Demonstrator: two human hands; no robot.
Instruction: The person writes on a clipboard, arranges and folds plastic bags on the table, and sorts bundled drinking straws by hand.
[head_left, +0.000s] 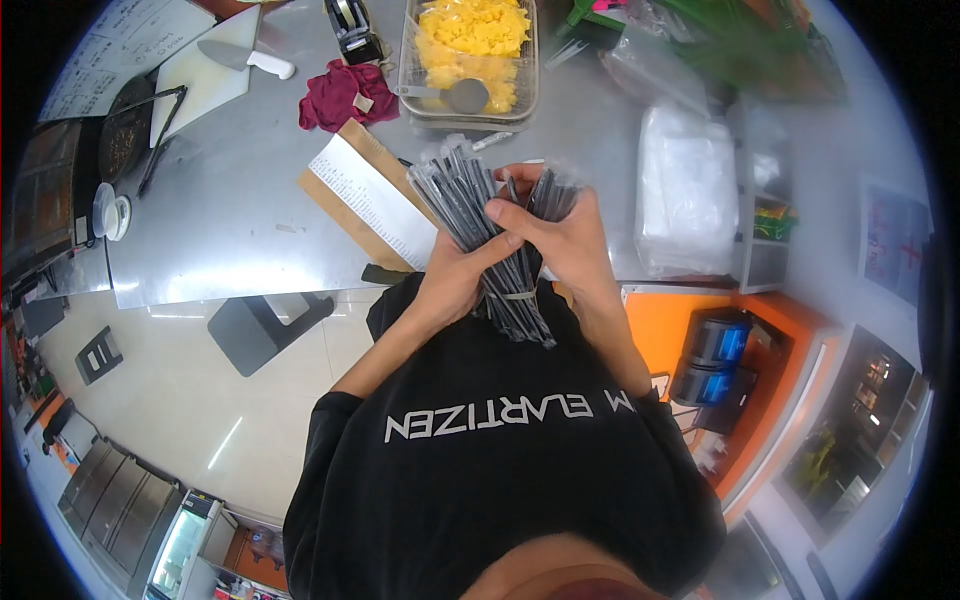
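Note:
A thick bundle of black straws (462, 200) in clear wrappers is held in front of my chest, just over the table's near edge. My left hand (455, 275) is closed round the bundle's left side. My right hand (565, 235) grips a smaller cluster of the straws (550, 195) at the upper right, its thumb lying across toward the left thumb. A band (515, 296) circles the lower part of the bundle. The straws' lower ends point down toward my black shirt. Some of the right fingers are hidden behind the straws.
On the metal table (230, 220) lie a printed paper on cardboard (370, 195), a maroon cloth (348, 95), and a knife (245, 58) on a white cutting board (200, 85). A tray of yellow food (475, 35) stands ahead. White plastic bags (685, 190) are at right.

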